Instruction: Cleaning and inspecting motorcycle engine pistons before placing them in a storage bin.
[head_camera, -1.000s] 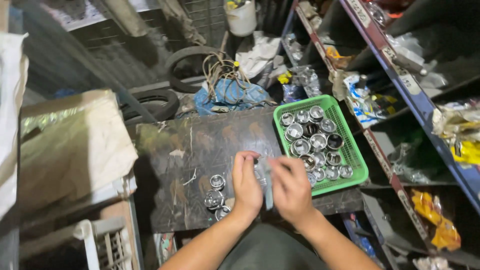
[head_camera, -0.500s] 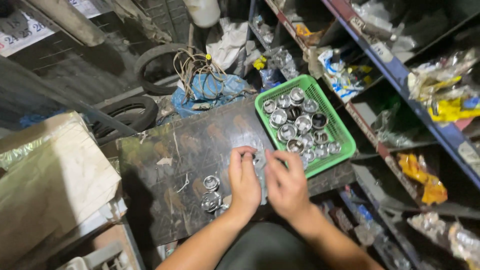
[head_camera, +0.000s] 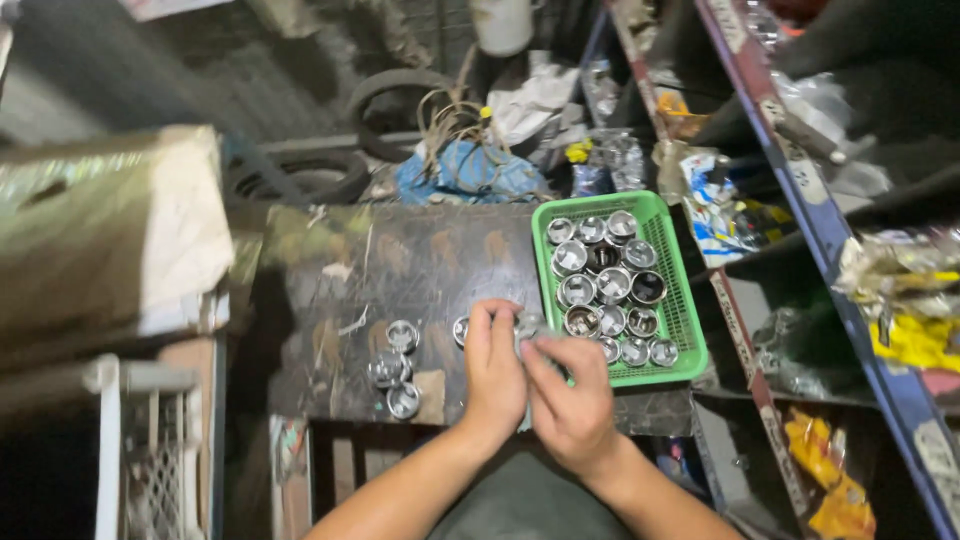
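Note:
My left hand (head_camera: 494, 368) and my right hand (head_camera: 570, 398) are pressed together over the near edge of a dark worn board (head_camera: 400, 270). Between the fingertips of both sits a small shiny round metal part (head_camera: 528, 325). Just right of the hands stands a green plastic basket (head_camera: 680, 290) filled with several similar metal cups (head_camera: 605, 285). On the board to the left of my hands lie three loose metal cups (head_camera: 392, 368), and another one (head_camera: 461, 330) peeks out beside my left thumb.
A cardboard box (head_camera: 110, 230) sits at the left above a white crate (head_camera: 150, 450). Tyres (head_camera: 300, 180), tangled wire and a blue bag (head_camera: 465, 170) lie behind the board. Blue metal shelving (head_camera: 840, 260) with packets fills the right side.
The view has swung, so the board and basket sit differently in frame. My hands stay together on the small metal part, with only slight finger movement.

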